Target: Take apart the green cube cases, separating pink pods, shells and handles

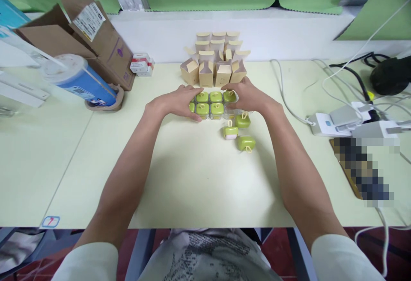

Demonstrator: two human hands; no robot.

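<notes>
Small clear containers with green lids [202, 109] and cream loops stand in two tight rows, with my hands around them. My left hand [182, 102] wraps the left end, its thumb at the front and its fingers at the back. At the right end my right hand [245, 97] does likewise, fingers curved over the back corner. Beside it a clear container [230, 112], partly covered by the hand, seems to have no lid. Three loose green pieces with loops lie in front on the right: one [242, 120], another with a pale pink base [230, 132], and a third [246, 143].
Several open cardboard boxes [206, 74] stand behind the containers. On the left are a brown carton [112, 54], a blue cylinder [90, 82] in a pulp tray, and small white-red boxes [141, 64]. A power strip [327, 125], cables and a blurred phone-like object [359, 170] lie right.
</notes>
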